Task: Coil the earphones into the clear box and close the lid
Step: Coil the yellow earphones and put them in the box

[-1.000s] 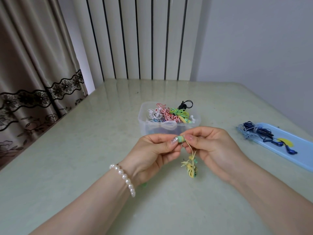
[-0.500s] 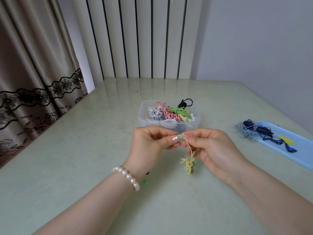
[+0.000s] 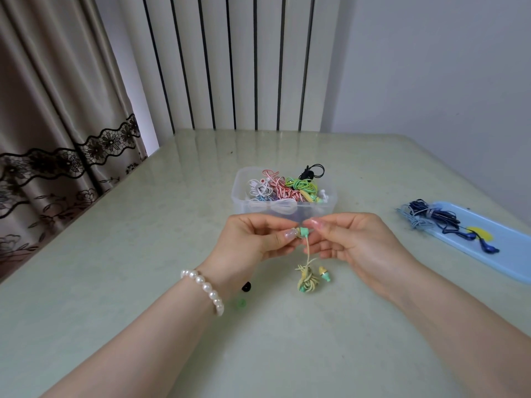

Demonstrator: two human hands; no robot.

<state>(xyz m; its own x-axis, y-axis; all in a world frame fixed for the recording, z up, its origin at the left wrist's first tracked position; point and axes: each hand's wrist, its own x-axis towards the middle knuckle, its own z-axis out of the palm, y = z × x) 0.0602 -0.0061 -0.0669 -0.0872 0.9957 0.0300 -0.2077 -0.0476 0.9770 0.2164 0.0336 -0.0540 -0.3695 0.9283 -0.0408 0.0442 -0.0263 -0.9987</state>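
**Yellow-green earphones held above the table, in front of the clear box**

Where the two hands meet, a small mint-green piece of the earphones is pinched from both sides: the left hand grips it between thumb and forefinger, and the right hand holds its other end the same way, the remaining fingers of both loosely curled. From this piece a pale yellow cord hangs straight down to a loose knot of yellow cord with mint-green parts; one earbud, mint with a yellow cap, sticks out at the knot's right. Whether the knot touches the table cannot be told. No writing or brand mark can be read on the earphones.

Just behind the hands stands the box, clear, rectangular with rounded corners, and open at the top. It holds bundled cords in white, red-and-white stripe, bright green, yellow and black, the black loop rising over the far rim. No label shows on its walls.

On the left wrist sits a pearl bracelet; below it a black bead and a green bead hang close to the wrist.

At the right edge of the pale green table lies a light blue lid with a yellow mark, partly covered. On its far end rest dark blue earphones, their buds pointing toward the near side. A lace-trimmed curtain hangs at the left.
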